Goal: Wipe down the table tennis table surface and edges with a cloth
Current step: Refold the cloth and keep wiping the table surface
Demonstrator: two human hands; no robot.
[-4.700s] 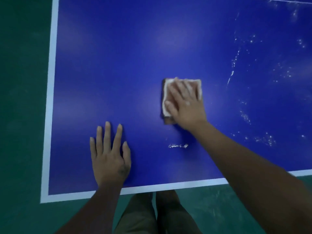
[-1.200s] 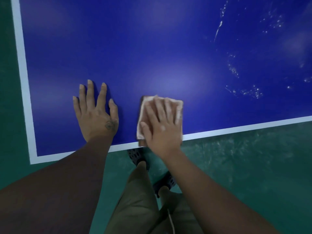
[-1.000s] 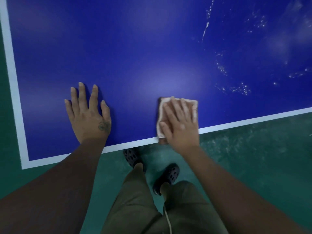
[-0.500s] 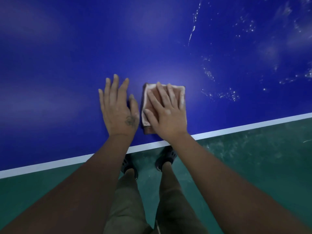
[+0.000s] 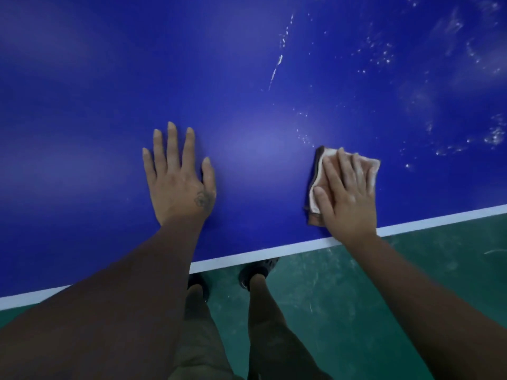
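Observation:
The blue table tennis table [image 5: 192, 64] fills the upper view, its white edge line [image 5: 274, 252] running along the near side. My right hand [image 5: 347, 196] presses flat on a folded pale cloth [image 5: 318, 174] close to that edge. Flat on the bare blue surface to the left lies my left hand [image 5: 178, 176], fingers spread, holding nothing. White dust specks and streaks [image 5: 277, 65] cover the table beyond and to the right of the cloth.
Green floor [image 5: 384, 283] lies below the table edge. My own legs and dark shoes [image 5: 258, 270] stand right at the edge, partly under the table.
My right hand has slid the cloth to the right, away from my left hand, which it was next to half a second ago. The view has shifted right along the table.

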